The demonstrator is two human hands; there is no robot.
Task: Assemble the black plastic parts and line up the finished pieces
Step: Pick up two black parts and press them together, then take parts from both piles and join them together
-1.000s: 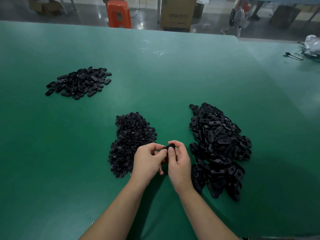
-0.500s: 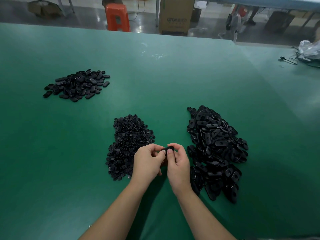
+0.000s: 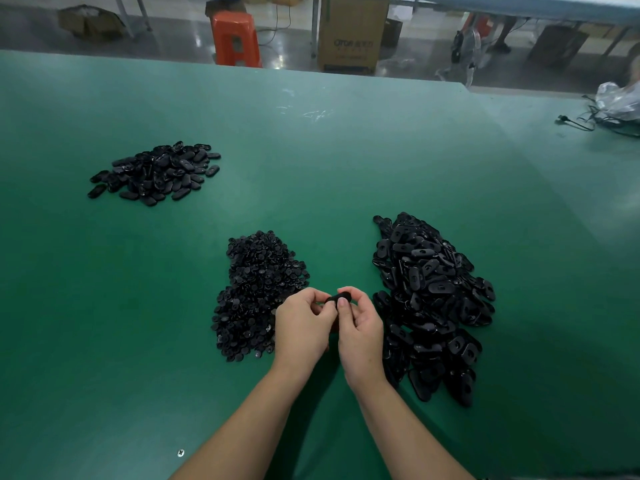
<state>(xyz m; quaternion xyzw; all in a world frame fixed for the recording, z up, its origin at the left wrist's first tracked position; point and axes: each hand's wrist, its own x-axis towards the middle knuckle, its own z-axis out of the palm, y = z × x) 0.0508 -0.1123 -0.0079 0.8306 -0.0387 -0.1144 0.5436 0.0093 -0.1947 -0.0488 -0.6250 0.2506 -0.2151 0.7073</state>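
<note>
Your table (image 3: 311, 161) is plain dark green with a few pale scuffs near its far edge. All three heaps on it are black: the small round pieces (image 3: 258, 292), the oval plates (image 3: 429, 299) and the far pile (image 3: 156, 173). The part (image 3: 341, 298) you pinch is black too. Beyond the table stand an orange stool (image 3: 235, 38) and a brown cardboard box (image 3: 351, 31).

Green table (image 3: 346, 161), three black-part piles (image 3: 259, 292)
</note>
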